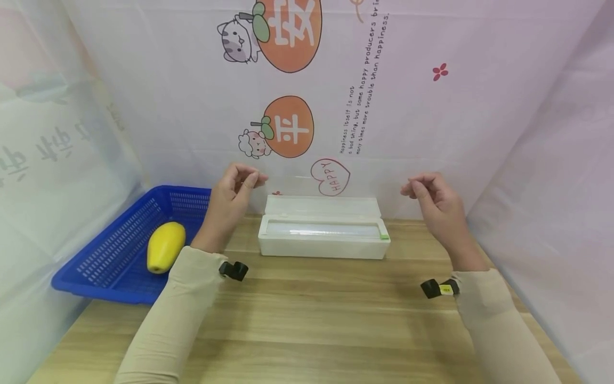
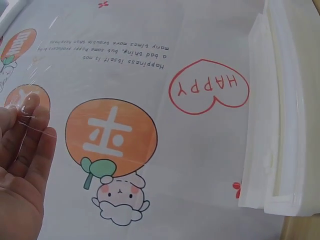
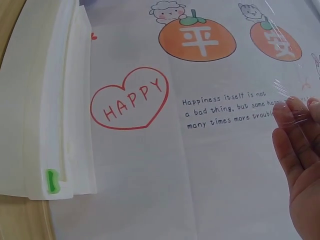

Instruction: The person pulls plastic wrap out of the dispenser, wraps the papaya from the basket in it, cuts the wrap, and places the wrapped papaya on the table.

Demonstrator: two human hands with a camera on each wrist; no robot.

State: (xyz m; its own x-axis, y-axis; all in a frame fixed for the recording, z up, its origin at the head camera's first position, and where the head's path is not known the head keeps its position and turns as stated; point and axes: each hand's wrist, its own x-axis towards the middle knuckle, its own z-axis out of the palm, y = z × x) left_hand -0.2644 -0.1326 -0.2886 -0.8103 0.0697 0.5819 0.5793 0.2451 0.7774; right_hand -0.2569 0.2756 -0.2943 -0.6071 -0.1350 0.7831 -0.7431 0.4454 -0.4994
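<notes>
In the head view my left hand point(image 1: 231, 196) is raised above the left end of a white cling film box point(image 1: 323, 247). My right hand point(image 1: 440, 207) is held up beyond the box's right end, at a similar height. Each hand pinches clear cling film point(image 3: 284, 89) between thumb and fingers, as the creases and glare in both wrist views show. How far the transparent sheet reaches between the hands is hard to see. On the table, the box has its lid point(image 1: 323, 206) up, and a roll of film point(image 1: 321, 229) lies inside.
A blue plastic basket point(image 1: 110, 242) stands at the left with a yellow papaya-shaped fruit point(image 1: 166, 247) in it. Behind the box hangs a printed white curtain point(image 1: 384, 106), with more sheeting at both sides. The table point(image 1: 307, 320) has a wood-grain top.
</notes>
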